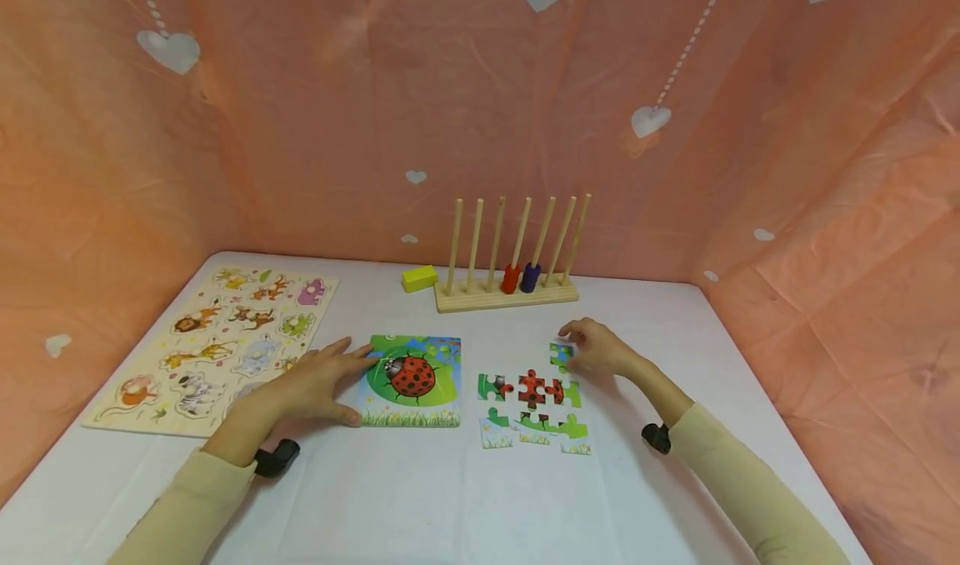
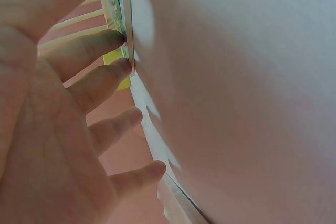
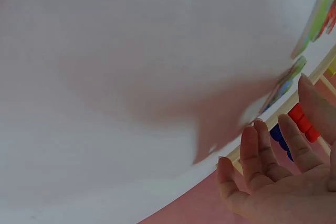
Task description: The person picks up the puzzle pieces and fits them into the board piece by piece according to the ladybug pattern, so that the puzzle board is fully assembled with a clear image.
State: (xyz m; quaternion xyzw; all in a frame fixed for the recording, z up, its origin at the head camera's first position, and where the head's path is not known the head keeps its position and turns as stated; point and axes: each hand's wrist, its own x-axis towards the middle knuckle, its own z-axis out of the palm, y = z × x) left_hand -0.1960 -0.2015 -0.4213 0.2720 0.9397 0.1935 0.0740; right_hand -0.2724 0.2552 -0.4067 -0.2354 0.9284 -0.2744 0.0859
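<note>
A square ladybug puzzle board point(image 1: 416, 382) lies flat on the white table. At its left edge rests my left hand point(image 1: 311, 386), fingers spread, with fingertips touching the board; the left wrist view shows this hand point(image 2: 68, 114) with its fingers apart. Loose ladybug puzzle pieces point(image 1: 532, 390) lie in rough rows to the board's right. My right hand point(image 1: 600, 350) is over the upper right corner piece point(image 1: 558, 355), partly covering it. In the right wrist view, that piece point(image 3: 283, 86) lies on the table, and the right hand's fingers point(image 3: 252, 156) are loosely bent beside it.
A wooden animal puzzle board point(image 1: 217, 340) lies at the left. Toward the back stands a wooden peg rack point(image 1: 506, 296) carrying red beads point(image 1: 511, 279) and dark blue beads point(image 1: 530, 278). Beside it is a yellow block point(image 1: 419, 278). An orange cloth point(image 1: 450, 115) hangs behind the table.
</note>
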